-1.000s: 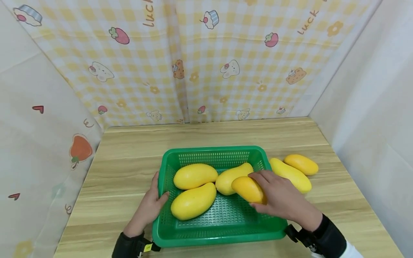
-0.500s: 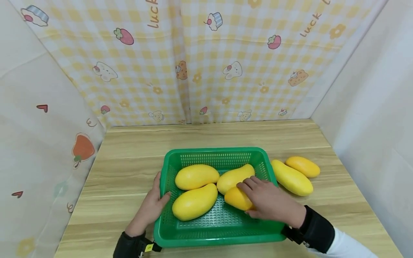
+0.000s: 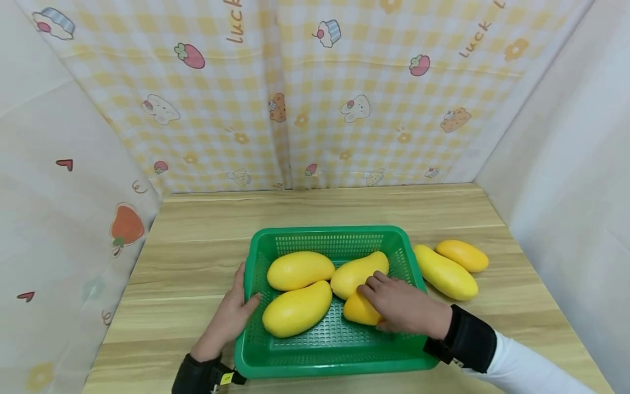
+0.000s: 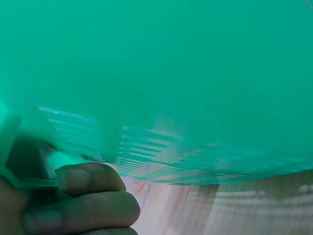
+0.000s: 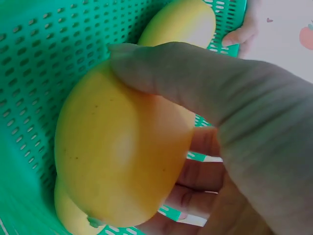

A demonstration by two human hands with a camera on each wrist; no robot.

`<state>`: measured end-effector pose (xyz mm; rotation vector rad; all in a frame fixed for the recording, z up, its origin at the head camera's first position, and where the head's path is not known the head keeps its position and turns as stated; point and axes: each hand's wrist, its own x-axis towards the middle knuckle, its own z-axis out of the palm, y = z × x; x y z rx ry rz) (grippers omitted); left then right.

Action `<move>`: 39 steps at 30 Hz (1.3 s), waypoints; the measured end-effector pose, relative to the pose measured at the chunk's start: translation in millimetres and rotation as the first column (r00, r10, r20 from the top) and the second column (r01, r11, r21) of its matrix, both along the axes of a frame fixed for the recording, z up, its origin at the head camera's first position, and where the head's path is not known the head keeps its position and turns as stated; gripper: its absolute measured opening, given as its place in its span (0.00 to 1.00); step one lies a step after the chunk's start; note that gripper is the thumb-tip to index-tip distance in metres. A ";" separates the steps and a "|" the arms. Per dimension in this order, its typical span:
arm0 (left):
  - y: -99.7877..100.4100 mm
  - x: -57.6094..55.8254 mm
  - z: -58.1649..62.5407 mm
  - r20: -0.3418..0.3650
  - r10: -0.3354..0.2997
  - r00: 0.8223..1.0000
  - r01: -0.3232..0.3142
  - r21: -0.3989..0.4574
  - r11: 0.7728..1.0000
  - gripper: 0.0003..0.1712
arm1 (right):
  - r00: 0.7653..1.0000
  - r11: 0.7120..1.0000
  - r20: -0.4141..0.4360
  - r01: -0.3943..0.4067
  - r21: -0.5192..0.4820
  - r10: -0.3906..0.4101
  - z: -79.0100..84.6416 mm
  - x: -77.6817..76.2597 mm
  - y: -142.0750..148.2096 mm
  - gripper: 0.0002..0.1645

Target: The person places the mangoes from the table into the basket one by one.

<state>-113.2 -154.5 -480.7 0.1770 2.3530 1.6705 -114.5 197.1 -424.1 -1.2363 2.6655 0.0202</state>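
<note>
My right hand [image 3: 401, 306] grips an orange-yellow mango [image 5: 122, 147] inside the green plastic basket [image 3: 334, 370]. Its thumb lies across one side and the fingers wrap the other; in the head view the hand covers most of this mango. Three larger yellow mangoes sit in the basket: one at the back left [image 3: 300, 271], one at the front left [image 3: 297, 309], and one [image 3: 355, 273] right behind the gripped mango. My left hand [image 3: 228, 317] holds the basket's left rim, thumb over the edge, fingers [image 4: 88, 213] curled along the outside.
Just right of the basket, a long yellow mango [image 3: 445, 273] and a smaller orange-yellow one [image 3: 462, 255] lie on the wooden table [image 3: 206, 219]. A checked cloth [image 3: 221, 109] hangs behind, with pale cloth walls on both sides.
My right hand has brought the gripped mango a little left and down into the basket. The left hand keeps its hold on the rim, and the other mangoes stay put.
</note>
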 end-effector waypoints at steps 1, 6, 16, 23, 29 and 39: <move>-0.4 0.6 0.3 -0.003 0.000 1.000 0.000 0.000 1.000 0.41 | 1.000 1.000 0.002 -0.016 0.008 0.016 -0.2 -1.2 0.0 0.39; -1.9 2.8 -0.2 -0.005 -0.004 1.000 0.004 0.001 1.000 0.41 | 0.997 0.996 0.024 -0.078 0.038 0.077 -0.5 -5.9 0.5 0.36; -1.3 2.4 1.2 -0.036 -0.014 0.999 0.014 0.003 1.000 0.41 | 0.992 0.997 0.108 -0.066 0.027 0.063 -0.3 -8.2 -1.5 0.35; -3.7 0.8 -3.2 -0.038 -0.028 0.999 0.028 0.009 1.000 0.42 | 0.983 0.999 0.184 -0.016 0.037 0.009 -5.3 -10.9 0.6 0.33; -4.1 -1.1 -4.3 -0.048 -0.037 0.998 0.037 0.015 0.999 0.42 | 0.992 0.998 0.126 0.013 0.060 -0.021 -9.5 -11.6 -0.4 0.28; -4.2 -2.3 -4.6 -0.030 -0.033 0.999 0.034 0.017 0.999 0.42 | 0.987 0.972 0.033 0.149 0.180 -0.157 -10.5 -12.1 -5.2 0.32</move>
